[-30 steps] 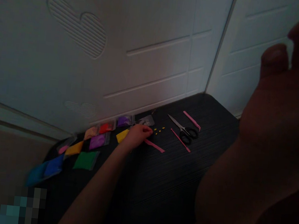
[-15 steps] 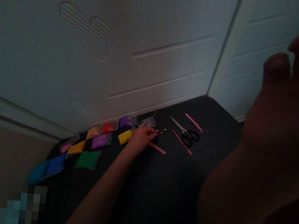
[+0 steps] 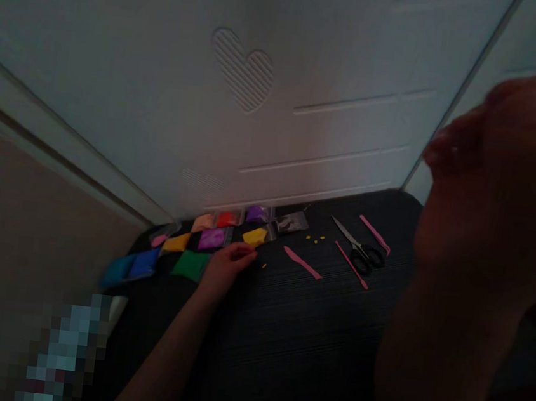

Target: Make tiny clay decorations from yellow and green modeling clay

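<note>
My left hand (image 3: 225,265) rests on the black table (image 3: 292,331), its fingers drawn together and pointing right. What they hold, if anything, is too dim to see. A tiny yellow bit (image 3: 264,265) lies just beyond the fingertips. A yellow clay bag (image 3: 255,235) sits right behind the hand, and a green bag (image 3: 188,263) is to its left. My right hand (image 3: 487,249) is raised close to the camera, large, dark and blurred, with its fingers unclear.
Several coloured clay bags line the table's back left, among them purple (image 3: 211,238) and blue (image 3: 144,263). A pink knife tool (image 3: 302,262), small yellow bits (image 3: 314,237), black scissors (image 3: 361,252) and two pink sticks (image 3: 351,265) lie to the right. White panelled walls (image 3: 307,102) close the back.
My left hand has drawn back leftward from the row of yellow bits to beside the green bag. The view has swung left, and my right hand has shifted and blurred.
</note>
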Tool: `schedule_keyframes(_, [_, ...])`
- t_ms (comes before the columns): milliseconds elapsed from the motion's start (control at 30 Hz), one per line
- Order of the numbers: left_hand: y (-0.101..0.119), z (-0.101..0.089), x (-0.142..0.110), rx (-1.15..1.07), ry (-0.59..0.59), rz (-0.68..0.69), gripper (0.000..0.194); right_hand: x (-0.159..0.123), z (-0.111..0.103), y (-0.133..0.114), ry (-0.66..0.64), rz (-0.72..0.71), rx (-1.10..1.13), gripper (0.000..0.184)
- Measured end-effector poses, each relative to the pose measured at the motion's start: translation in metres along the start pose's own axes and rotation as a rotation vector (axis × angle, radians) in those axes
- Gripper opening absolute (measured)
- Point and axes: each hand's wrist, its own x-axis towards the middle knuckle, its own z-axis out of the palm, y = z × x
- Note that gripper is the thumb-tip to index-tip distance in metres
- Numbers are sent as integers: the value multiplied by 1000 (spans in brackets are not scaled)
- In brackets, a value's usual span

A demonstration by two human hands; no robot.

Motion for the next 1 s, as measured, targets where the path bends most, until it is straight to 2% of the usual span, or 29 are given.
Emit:
schedule_keyframes(33, [-5,0,0,-46,37,3,39,3,6,-29,227,-82,36,9])
schedule_keyframes(67, [-10,0,0,-73,66,8,41,4,15,-51,226,-97,20,7])
schedule_keyframes(100, [-13,-1,1,-87,87,15,42,4,25,-65,134,-65,-38,8])
schedule_keyframes(167, [-17,-5,1,-116,113,25,38,1,46,-74,-94,-30,-165,13])
schedule_keyframes(300, [-20,-10,0,-175,123,62,29,-18,83,-42,-528,-60,-417,17])
schedule_keyframes(400, [-21,-11,0,-235,110,90,25,-45,99,-7,-798,53,-653,21])
schedule_keyframes(433, [-22,-11,1,-255,103,97,24,-56,102,4,-834,79,-688,21])
schedule_keyframes(567, [-25,-10,3,-335,54,107,21,-98,104,40,-892,148,-772,20])
schedule_keyframes(667, [-27,-9,4,-392,17,110,23,-114,102,55,-887,172,-807,24])
schedule_keyframes(800, [-29,-9,4,-421,-15,110,30,-118,101,64,-895,155,-789,26])
schedule_keyframes(1000, [-27,-11,5,-389,-60,86,28,-119,101,68,-880,126,-733,19])
